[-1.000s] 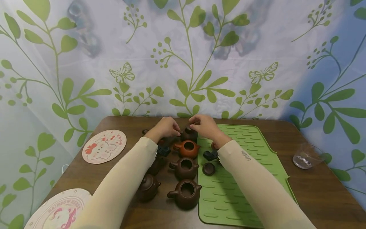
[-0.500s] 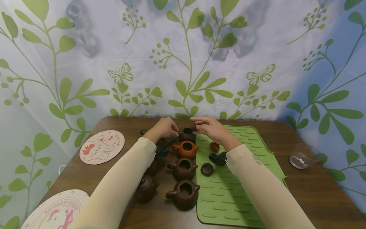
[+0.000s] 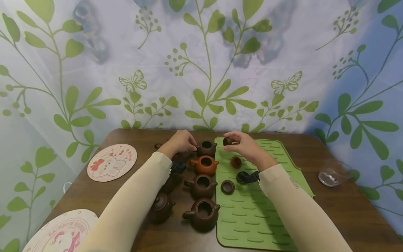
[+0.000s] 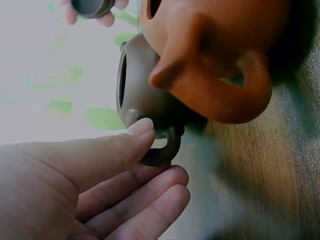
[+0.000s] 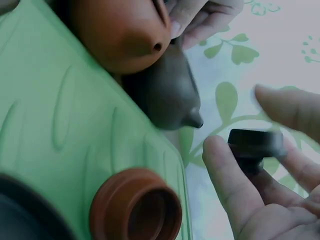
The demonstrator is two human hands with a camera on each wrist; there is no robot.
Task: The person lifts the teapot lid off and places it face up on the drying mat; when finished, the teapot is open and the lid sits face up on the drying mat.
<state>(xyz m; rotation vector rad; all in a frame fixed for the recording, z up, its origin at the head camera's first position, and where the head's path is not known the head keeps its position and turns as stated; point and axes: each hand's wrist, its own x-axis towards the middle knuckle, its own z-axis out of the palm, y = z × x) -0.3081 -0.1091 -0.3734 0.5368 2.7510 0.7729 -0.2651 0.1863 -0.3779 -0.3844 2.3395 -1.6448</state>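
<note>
My left hand pinches the handle of the farthest dark brown teapot, thumb on top and fingers below in the left wrist view. That teapot's top is uncovered. To its right, above the green mat, my right hand holds a small dark teapot lid between its fingers, knob downward. An orange teapot and two brown teapots stand in line nearer me, all uncovered. On the mat, an orange lid and a dark lid lie upside down.
Left of the uncovered row stands a lidded brown teapot, with more teapots partly hidden by the left arm. Two round printed mats lie at the left. A clear cup is near the right edge; a patterned cloth hangs behind.
My right hand has lifted the lid off the farthest teapot, moved right over the green mat and turned it knob-down. My left hand stays at the handle.
</note>
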